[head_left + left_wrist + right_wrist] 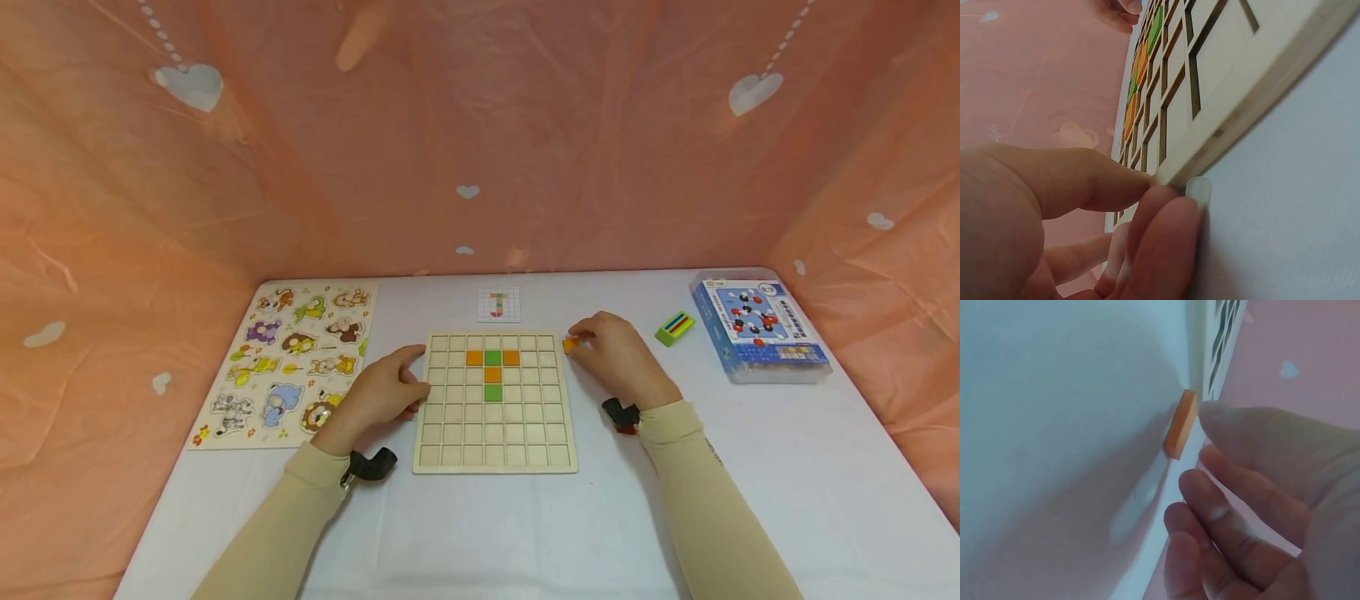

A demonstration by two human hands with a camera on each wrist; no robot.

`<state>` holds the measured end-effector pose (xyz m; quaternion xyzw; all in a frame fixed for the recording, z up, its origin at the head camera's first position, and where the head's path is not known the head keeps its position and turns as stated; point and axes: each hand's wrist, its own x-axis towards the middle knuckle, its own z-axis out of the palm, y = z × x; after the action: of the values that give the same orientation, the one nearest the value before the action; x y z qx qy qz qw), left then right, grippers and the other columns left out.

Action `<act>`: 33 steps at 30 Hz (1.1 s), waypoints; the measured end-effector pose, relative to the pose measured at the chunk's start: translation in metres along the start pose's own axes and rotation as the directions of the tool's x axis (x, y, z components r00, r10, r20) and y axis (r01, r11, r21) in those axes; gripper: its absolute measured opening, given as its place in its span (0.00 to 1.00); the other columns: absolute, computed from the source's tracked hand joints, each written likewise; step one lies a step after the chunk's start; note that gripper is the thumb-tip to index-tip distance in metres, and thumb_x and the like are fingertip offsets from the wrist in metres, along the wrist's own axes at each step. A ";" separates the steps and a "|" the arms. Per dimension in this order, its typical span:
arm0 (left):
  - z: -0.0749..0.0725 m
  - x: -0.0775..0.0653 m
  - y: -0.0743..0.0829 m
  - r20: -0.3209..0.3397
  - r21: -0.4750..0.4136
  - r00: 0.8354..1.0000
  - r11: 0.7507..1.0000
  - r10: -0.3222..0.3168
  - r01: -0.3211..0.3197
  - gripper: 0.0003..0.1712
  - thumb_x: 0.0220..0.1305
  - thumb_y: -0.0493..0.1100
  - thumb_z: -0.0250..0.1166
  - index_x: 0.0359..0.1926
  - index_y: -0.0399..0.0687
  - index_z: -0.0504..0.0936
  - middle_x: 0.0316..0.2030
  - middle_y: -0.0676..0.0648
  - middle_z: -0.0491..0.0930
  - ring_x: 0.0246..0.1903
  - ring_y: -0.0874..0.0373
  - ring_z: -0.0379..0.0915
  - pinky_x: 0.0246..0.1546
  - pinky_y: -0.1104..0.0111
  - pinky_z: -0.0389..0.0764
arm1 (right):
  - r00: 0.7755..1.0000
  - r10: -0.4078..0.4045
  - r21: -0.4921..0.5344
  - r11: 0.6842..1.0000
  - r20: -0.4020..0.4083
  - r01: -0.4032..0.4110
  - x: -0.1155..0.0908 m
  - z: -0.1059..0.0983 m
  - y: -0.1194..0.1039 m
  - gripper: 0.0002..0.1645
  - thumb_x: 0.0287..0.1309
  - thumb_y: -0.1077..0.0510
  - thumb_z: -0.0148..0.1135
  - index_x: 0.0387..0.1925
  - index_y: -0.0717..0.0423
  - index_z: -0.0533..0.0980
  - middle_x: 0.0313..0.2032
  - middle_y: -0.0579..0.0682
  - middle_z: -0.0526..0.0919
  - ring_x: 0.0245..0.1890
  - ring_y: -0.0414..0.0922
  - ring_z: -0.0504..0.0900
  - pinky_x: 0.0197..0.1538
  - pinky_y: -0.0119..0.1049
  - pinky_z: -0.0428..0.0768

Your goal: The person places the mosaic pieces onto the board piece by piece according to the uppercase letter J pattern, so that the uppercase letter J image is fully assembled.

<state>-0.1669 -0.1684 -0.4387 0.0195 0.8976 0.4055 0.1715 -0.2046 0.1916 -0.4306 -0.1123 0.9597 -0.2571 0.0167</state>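
A wooden grid board (452, 433) lies on the table with green and orange square tiles (492, 375) in a T shape. My left hand (384, 385) pinches its left edge; in the left wrist view the thumb (1104, 181) is on the rim and fingertips (1169, 244) are beside and below it. By the board's upper right edge is a loose orange tile (1181, 425). My right hand (618, 358) has its thumb tip (1216, 415) right at this tile, while the other fingers bend loosely apart from it. Whether the thumb touches the tile is hard to tell.
Behind the board lies a small pattern card (498, 305). To the left is an animal puzzle board (247, 342), partly under the left forearm. A green block with coloured stripes (675, 328) and a boxed molecule set (759, 327) stand at the right.
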 end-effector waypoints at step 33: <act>0.000 0.000 -0.002 0.007 -0.017 0.999 0.999 -0.034 0.035 0.41 0.63 0.44 0.66 0.76 0.56 0.62 0.33 0.46 0.80 0.23 0.57 0.79 0.27 0.68 0.80 | 0.996 0.056 -0.012 0.998 0.067 -0.055 0.000 -0.001 0.003 0.14 0.62 0.54 0.68 0.46 0.57 0.85 0.47 0.53 0.83 0.47 0.52 0.79 0.57 0.50 0.78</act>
<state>-0.1671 -0.1693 -0.4401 0.0038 0.8938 0.4101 0.1815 -0.2055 0.1948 -0.4314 -0.0942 0.9626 -0.2479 0.0555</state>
